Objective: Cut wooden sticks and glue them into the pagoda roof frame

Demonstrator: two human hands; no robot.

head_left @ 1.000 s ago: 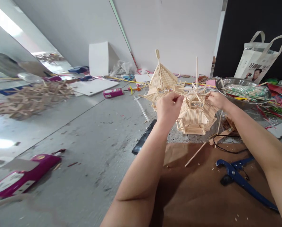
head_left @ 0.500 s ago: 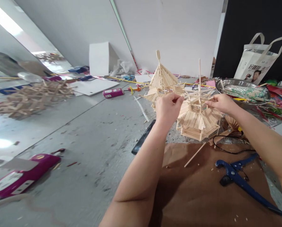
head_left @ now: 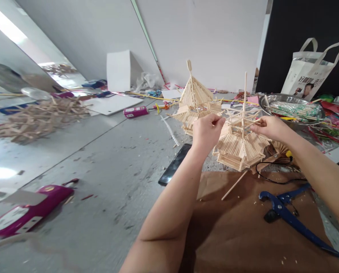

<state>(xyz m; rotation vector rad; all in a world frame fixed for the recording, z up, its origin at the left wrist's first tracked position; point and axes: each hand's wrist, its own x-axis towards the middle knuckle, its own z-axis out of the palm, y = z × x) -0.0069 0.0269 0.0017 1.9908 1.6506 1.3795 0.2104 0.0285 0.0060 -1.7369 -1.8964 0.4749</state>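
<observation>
A pavilion model of thin wooden sticks (head_left: 240, 148) stands at the back edge of the brown sheet, with a sloping roof and a thin upright stick (head_left: 245, 91) rising from its centre. My left hand (head_left: 205, 131) is at the left of its upper frame, fingers closed in a pinch; what lies between them is hidden. On the right, my right hand (head_left: 267, 127) pinches the upper stick frame. Behind my left hand is a second stick pavilion (head_left: 194, 94) with a pointed roof. A loose stick (head_left: 234, 185) lies slanted on the brown sheet.
Blue cutters (head_left: 294, 220) lie on the brown sheet (head_left: 243, 235). A dark phone (head_left: 175, 165) rests by my left forearm. A metal bowl (head_left: 303, 121) of wrapped sticks and a white bag (head_left: 308, 76) are at right. A magenta device (head_left: 32, 208) lies at left.
Both hands and the pavilion's upper frame have shifted slightly to the right. The upright stick has moved right with them and now leans a little. The surroundings look the same.
</observation>
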